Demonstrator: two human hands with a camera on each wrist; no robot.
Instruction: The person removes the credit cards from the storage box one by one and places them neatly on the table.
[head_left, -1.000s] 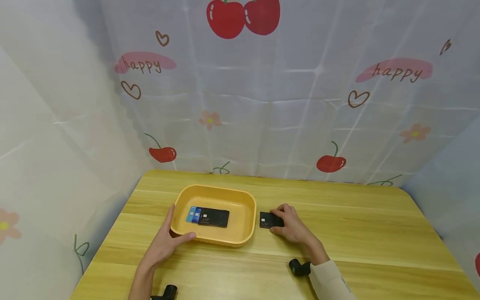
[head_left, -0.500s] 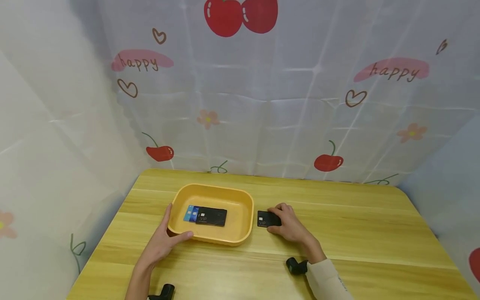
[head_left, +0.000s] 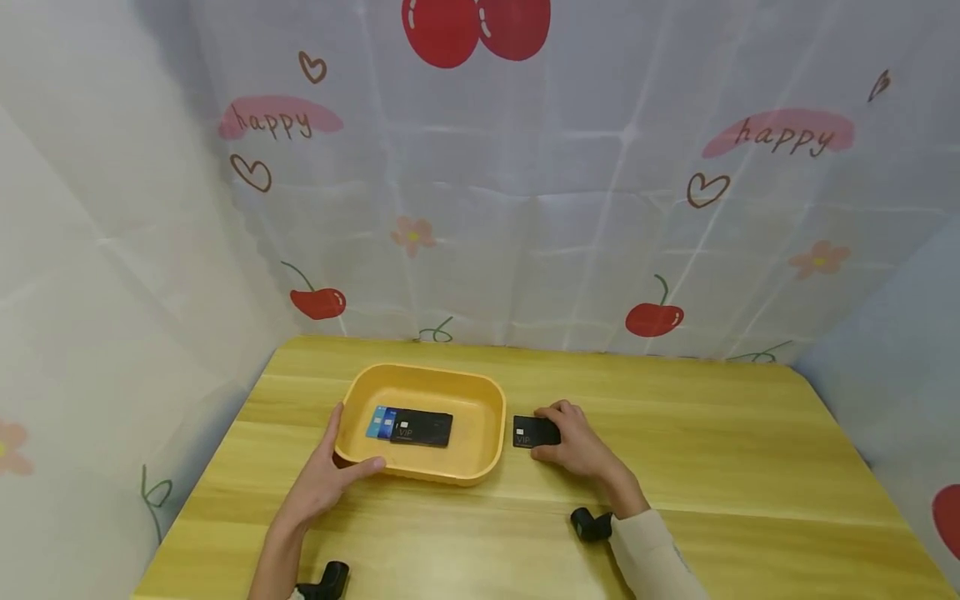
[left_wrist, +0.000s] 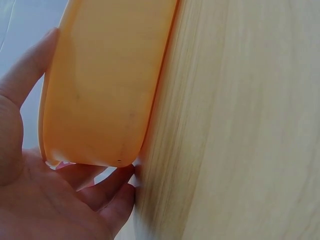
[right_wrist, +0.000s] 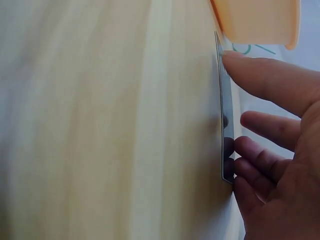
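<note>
In the head view, my left hand (head_left: 318,485) holds the near left corner of a yellow plastic basin (head_left: 487,462). Its thumb lies on the front rim and its fingers stretch along the left wall; the left wrist view shows fingertips against the basin's end wall (left_wrist: 100,100). Inside lie overlapping cards: a black VIP card (head_left: 427,427) on top and blue cards (head_left: 381,422) showing at its left. To the right of the basin, my right hand (head_left: 577,443) pinches another black VIP card (head_left: 529,432) by its near and far edges, low over the table.
All this stands on a wood-grain table (head_left: 697,467). A white printed curtain (head_left: 525,250) hangs behind its far edge, with sheets at both sides. Black wrist devices (head_left: 591,525) sit by both forearms.
The head view has shifted slightly, so everything appears a little higher and further left. Both hands, the basin and the cards keep their places relative to one another.
</note>
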